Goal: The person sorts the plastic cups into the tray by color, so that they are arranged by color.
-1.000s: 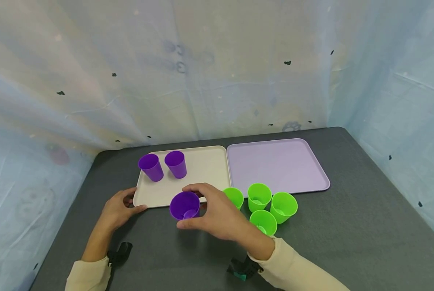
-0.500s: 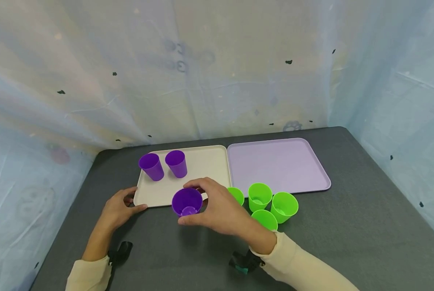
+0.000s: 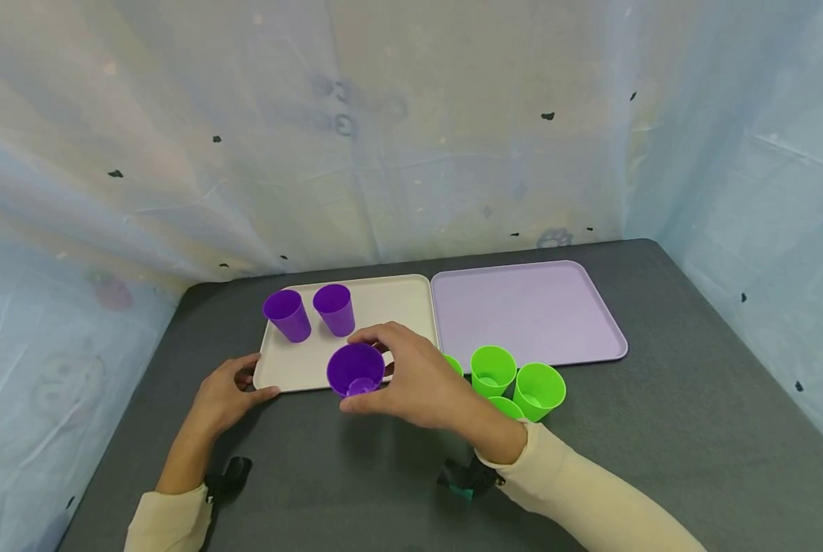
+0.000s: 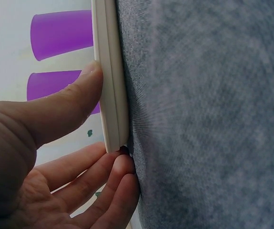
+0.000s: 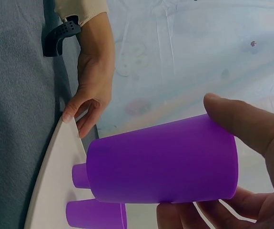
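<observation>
Purple cup [image 3: 355, 370] held upright, mouth up, by the right hand [image 3: 418, 383], thumb on 1 side and fingers on the other, above the near edge of the cream tray [image 3: 383, 307]; the right wrist view shows it lifted off the tray surface, though how high cannot be told. 2 further purple cups [image 3: 311, 312] stand upright at the far left of the same tray, so, judged from the layout, the purple set appears nearly gathered there, with the held cup not yet set down. The left hand [image 3: 226, 392] steadies the tray's near left corner: thumb lying along the rim, fingers loosely extended below it against the grey worktop [image 3: 660, 445], as the left wrist view confirms. To the right, the lilac tray [image 3: 528, 307] adjoins the cream one and bears nothing. 4 green cups [image 3: 518, 383] cluster on the worktop just in front of it, partly hidden by the right hand and wrist; none sits on a tray, so that part appears wholly outstanding.
</observation>
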Motion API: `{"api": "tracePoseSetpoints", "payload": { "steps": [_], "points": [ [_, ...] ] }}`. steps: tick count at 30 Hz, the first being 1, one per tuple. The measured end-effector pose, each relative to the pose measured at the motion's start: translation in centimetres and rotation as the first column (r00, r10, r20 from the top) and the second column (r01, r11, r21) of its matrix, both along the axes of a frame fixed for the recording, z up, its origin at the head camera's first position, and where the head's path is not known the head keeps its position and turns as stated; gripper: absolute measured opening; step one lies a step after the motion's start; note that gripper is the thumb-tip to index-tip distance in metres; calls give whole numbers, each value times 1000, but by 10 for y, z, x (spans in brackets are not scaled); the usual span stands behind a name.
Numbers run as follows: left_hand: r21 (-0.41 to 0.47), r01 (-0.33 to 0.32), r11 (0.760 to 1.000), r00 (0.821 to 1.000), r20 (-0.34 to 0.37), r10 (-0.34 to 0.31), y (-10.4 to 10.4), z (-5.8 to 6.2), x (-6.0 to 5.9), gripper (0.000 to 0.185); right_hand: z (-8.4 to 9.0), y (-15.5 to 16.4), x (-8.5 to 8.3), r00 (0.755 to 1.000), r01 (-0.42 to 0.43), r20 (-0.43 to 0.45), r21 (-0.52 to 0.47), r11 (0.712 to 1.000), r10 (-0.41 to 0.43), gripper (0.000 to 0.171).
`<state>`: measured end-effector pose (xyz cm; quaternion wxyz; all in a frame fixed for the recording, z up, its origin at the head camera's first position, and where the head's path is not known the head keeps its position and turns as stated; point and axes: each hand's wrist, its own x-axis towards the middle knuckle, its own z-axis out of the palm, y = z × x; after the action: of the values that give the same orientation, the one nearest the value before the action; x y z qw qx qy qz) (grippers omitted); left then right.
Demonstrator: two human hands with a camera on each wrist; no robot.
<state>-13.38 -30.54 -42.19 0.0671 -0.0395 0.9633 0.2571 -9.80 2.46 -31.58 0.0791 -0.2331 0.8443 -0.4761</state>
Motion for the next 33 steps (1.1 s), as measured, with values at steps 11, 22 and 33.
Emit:
{"api": "tracePoseSetpoints", "payload": {
  "steps": [11, 22, 33],
  "points": [
    [-4, -1, 1000, 1000, 3, 1, 2, 1, 0, 83, 11, 3, -11, 998, -18, -61, 38, 999, 20, 69],
    [6, 4, 1000, 1000, -7, -4, 0, 1, 1, 82, 17, 8, -28, 997, -5, -78, 75, 997, 10, 66],
    [11, 2, 1000, 1000, -1, -2, 2, 2, 2, 82, 18, 14, -39, 998, -24, -60, 66, 998, 28, 68]
  ]
}}
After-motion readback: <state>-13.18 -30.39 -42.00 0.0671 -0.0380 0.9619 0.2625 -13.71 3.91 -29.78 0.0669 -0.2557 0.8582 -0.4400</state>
